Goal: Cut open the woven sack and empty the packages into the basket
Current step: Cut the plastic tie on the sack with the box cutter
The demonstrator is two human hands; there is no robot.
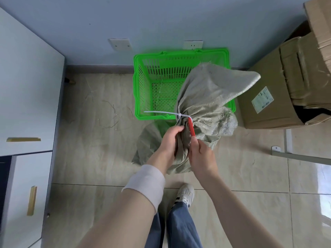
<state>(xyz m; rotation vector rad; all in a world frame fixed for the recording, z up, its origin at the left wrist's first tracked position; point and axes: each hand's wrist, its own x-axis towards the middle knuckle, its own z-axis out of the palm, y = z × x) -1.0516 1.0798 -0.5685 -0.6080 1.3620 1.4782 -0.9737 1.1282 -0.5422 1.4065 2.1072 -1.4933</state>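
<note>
A grey-green woven sack [206, 97] stands on the floor with its tied top leaning over the green plastic basket [141, 86]. A white cable tie [161, 113] cinches the sack's neck, and its long tail sticks out to the left. My left hand [170, 138] grips the bunched neck just below the tie. My right hand [200, 156] holds a red-handled cutter [191, 128] whose tip sits at the tie. The blade is hidden against the fabric. The basket holds no packages; only its lattice floor shows.
The basket sits against the blue wall under two sockets. Cardboard boxes [268, 97] stand to the right, with a metal frame leg beside them. White cabinets [26, 104] line the left side. My shoe [185, 194] is on the tiled floor, and loose fibres litter the tiles left of the basket.
</note>
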